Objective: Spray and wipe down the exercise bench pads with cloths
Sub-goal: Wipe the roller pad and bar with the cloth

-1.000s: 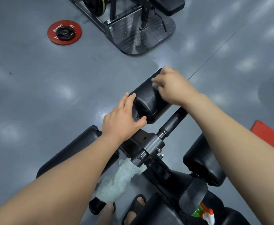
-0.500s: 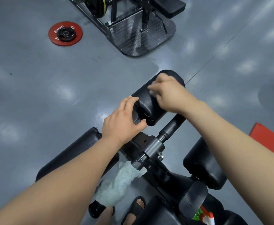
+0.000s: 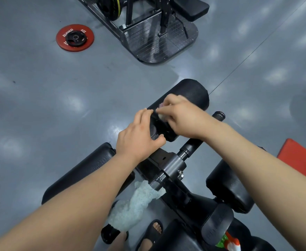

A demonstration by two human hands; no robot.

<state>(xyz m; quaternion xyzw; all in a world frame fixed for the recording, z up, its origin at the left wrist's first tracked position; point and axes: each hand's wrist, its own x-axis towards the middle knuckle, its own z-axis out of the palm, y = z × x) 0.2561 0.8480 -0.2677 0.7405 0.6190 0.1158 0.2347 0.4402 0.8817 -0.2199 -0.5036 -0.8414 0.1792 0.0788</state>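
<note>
Left hand (image 3: 139,136) grips near end of roller pad (image 3: 192,93), steadying it; right hand (image 3: 183,118) pinches small cloth (image 3: 162,116) against pad top. Step: wiping. Next: rub toward far end, even pressure.

Right hand (image 3: 183,120) holds cloth (image 3: 162,116) on roller pad (image 3: 192,93); left hand (image 3: 137,136) grips it.

free: floor (image 3: 40,109) left of roller pad (image 3: 192,91) | blocked: post (image 3: 190,149), 2 side pads (image 3: 228,185) flanking it
</note>
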